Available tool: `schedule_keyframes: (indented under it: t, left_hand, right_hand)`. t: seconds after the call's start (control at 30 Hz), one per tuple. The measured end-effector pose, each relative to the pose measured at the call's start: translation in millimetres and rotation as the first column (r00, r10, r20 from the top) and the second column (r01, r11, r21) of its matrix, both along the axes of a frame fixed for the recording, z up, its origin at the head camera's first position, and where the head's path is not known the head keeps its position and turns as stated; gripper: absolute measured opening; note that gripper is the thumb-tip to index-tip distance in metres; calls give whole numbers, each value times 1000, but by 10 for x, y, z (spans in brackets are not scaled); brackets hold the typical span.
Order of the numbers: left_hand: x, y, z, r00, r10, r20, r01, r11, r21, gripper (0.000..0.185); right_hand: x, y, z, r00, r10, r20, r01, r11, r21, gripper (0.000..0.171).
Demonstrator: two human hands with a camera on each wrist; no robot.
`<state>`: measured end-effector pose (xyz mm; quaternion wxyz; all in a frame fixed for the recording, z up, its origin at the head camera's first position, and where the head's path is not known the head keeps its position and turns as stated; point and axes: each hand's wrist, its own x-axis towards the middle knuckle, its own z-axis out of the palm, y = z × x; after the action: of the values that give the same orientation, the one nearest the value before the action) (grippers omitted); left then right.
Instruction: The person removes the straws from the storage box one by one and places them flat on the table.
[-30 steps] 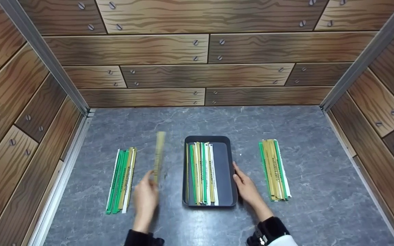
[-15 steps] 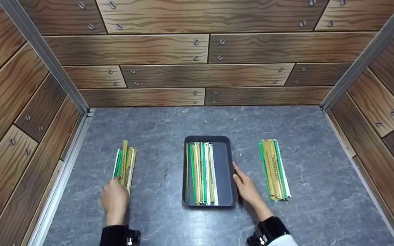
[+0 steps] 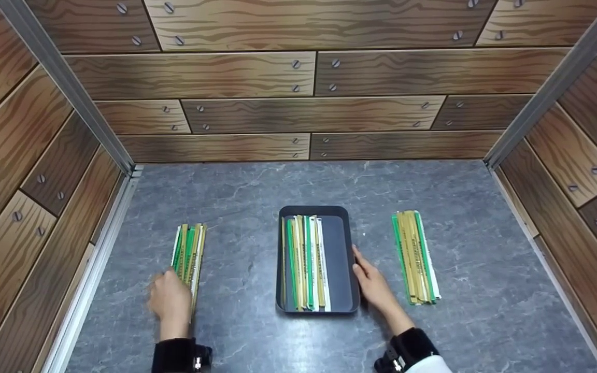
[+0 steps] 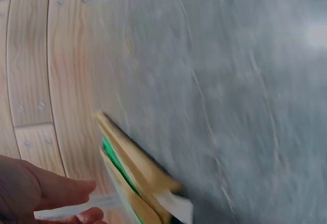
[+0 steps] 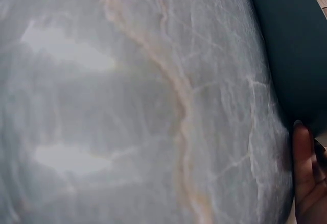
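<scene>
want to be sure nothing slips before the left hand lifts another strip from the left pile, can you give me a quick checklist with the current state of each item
1. Left hand at the near end of the left pile: ok.
2. Left hand's fingers closed on a single strip: cannot tell; the left wrist view is blurred and the head view hides the fingertips.
3. Right hand steadying the tray at its right rim: ok.
4. Free room in the tray beside the strips in the tray: ok, its right part is bare.
5. Right pile lying apart from the tray and the right hand: ok.
6. Left pile squared up: not ok, some strip ends stick out unevenly.
</scene>
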<state>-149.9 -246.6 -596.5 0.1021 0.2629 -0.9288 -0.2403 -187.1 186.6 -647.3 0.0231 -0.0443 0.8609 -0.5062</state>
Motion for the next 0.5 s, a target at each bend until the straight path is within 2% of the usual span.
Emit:
schedule_keyframes:
  t: [0.1,0.17,0.23,0.33,0.5]
  left_hand:
    - [-7,193,39,992,-77,-105,72,996,-49,13]
    - [-9,350,70,972,-162,-172,148,985,-91,10]
    - [-11,530,81,939,-256,-229,232,964,-126,9]
    - [-12,836,89,889,-379,-256,350,924,-152,9]
    - [54,1372,137,823,-512,-246,513,856,-66,30]
  right_hand:
    - [3,1,4,1000,-2,-2,2,1000,2,48]
    - [5,4,2,1000,-1,-5,1,1000,4,49]
    - [6,6,-3,1000,0,-7,0,1000,7,49]
    - [4,7,-10,1000,1,-16,-1,1000,10,49]
    - [-1,0,-7,1000,2,-20,-2,1000,6,49]
